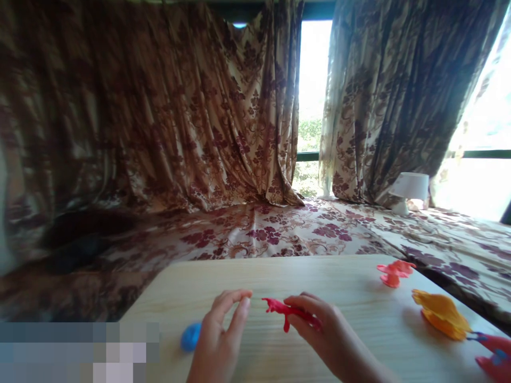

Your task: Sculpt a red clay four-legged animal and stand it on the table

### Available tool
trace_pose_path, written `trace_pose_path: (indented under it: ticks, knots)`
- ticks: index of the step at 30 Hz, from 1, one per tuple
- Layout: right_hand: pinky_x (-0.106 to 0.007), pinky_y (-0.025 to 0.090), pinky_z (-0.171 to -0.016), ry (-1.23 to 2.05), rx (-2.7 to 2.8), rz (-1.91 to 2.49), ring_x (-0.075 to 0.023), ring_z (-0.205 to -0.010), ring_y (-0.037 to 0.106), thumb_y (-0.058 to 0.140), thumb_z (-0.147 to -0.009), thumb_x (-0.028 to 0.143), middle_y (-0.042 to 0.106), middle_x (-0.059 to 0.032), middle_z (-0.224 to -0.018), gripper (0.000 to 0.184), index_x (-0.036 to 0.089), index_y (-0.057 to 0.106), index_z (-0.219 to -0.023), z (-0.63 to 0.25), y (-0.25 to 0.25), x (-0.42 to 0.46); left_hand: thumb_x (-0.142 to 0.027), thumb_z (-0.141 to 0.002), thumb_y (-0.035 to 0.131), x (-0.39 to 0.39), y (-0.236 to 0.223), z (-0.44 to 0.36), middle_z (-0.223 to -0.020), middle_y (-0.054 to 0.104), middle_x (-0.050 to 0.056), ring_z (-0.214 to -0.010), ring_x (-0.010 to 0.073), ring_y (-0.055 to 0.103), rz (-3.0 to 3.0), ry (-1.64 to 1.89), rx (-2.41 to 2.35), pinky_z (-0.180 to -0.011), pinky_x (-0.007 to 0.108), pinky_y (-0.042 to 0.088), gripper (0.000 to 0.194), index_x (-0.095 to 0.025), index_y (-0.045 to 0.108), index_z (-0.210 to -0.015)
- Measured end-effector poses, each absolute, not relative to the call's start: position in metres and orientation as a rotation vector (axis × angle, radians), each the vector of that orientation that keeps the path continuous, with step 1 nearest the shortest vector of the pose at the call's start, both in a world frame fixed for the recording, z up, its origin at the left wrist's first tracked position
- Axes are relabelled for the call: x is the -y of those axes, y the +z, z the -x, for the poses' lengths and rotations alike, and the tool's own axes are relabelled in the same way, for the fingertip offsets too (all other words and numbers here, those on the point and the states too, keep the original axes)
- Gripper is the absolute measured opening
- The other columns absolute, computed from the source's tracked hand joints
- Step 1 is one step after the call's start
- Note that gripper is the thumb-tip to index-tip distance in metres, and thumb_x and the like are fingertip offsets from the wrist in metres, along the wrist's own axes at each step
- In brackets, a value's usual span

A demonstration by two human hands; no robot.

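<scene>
Over the middle of the table my right hand (315, 316) is closed on a piece of red modelling clay (275, 305). The clay is flat and ragged, with torn ends poking out to the left and downward; the palm side of it is hidden by my fingers. To its left, apart from the clay, my left hand (227, 324) has thumb and forefinger pinched together at the tips. Whatever may be between those tips is too small to make out. Partly behind my left wrist sits a blue lump of clay (190, 336).
At the table's (223, 271) right side stand a coral-pink clay shape (394, 272) and a thin orange-yellow clay piece (441, 314). A red and blue item (497, 351) is cut off by the right edge. Behind are flowered curtains (239, 106) and a white lamp (413, 186).
</scene>
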State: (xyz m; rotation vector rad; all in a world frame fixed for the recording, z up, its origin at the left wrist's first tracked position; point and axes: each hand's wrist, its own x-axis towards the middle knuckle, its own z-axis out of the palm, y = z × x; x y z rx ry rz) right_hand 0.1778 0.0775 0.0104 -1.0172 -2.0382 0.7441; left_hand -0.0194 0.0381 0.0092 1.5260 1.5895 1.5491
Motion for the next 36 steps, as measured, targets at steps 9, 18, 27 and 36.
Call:
trace_pose_path:
  ticks: [9,18,27,36]
  knots:
    - [-0.024,0.042,-0.069,0.543,2.252,0.998,-0.0172,-0.078,0.06,0.052,-0.092,0.024,0.066,-0.0023,-0.082,0.019,0.023,0.069,-0.086,-0.179,0.015,-0.075,-0.027,-0.085,0.049,-0.042,0.004,0.02,-0.093,0.069,0.008,-0.096,0.0233,0.061,-1.948,1.415,-1.656,-0.09,0.041,0.048,0.024,-0.02,0.071,-0.09]
    - [-0.022,0.039,-0.067,0.483,2.379,1.012,-0.0155,-0.076,0.059,0.055,-0.09,0.019,0.065,-0.0018,-0.077,0.019,0.022,0.072,-0.082,-0.18,0.008,-0.082,-0.023,-0.083,0.054,-0.063,0.024,0.006,-0.088,0.071,0.005,-0.092,0.0219,0.061,-2.117,1.232,-1.552,-0.088,0.039,0.047,0.019,-0.022,0.072,-0.086]
    - [-0.023,0.043,-0.076,0.547,2.268,0.972,-0.0167,-0.085,0.062,0.054,-0.088,0.016,0.07,-0.0032,-0.088,0.018,0.02,0.07,-0.095,-0.19,0.009,-0.084,-0.025,-0.083,0.053,-0.063,0.006,0.005,-0.086,0.071,0.006,-0.089,0.0212,0.065,-2.082,1.179,-1.597,-0.087,0.038,0.051,0.02,-0.022,0.073,-0.083]
    - [-0.025,0.047,-0.07,0.683,2.131,1.043,-0.0156,-0.076,0.062,0.057,-0.078,0.011,0.067,-0.003,-0.087,0.019,0.019,0.068,-0.093,-0.227,0.003,-0.093,-0.024,-0.075,0.063,-0.057,0.0,0.002,-0.087,0.072,0.006,-0.092,0.0242,0.063,-2.163,1.0,-1.548,-0.089,0.04,0.049,0.016,-0.024,0.074,-0.086]
